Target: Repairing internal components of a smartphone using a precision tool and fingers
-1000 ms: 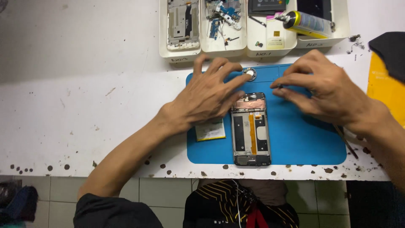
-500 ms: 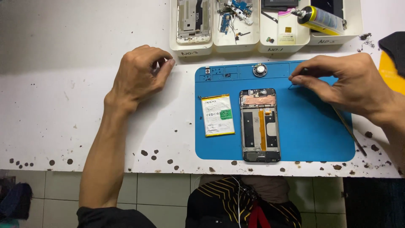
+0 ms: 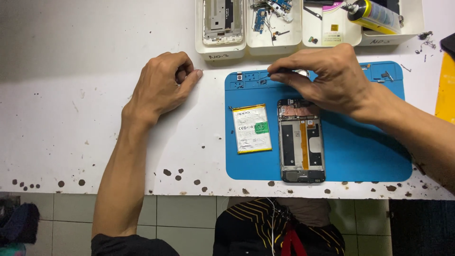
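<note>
My left hand (image 3: 163, 85) rests on the white table (image 3: 71, 123), left of the blue work mat (image 3: 360, 151), with its fingers curled into a loose fist and nothing visible in it. My right hand (image 3: 329, 78) reaches over the mat's top edge and pinches a thin dark tool (image 3: 271, 73), whose tip points left toward small parts in the mat's top slots. Just below that hand lies an opened phone (image 3: 301, 142) with its inner board and an orange strip showing. A white and silver battery (image 3: 251, 128) lies flat on the mat to the phone's left.
Several white trays (image 3: 220, 50) line the table's far edge, holding a phone frame, small boards, cables and a yellow can (image 3: 374, 14). A yellow sheet (image 3: 445, 85) lies at the right edge. Dark spots mark the table's front edge, with tiled floor below.
My right hand has moved left along the top of the mat with the tool. My left hand stays curled on the table left of the mat.
</note>
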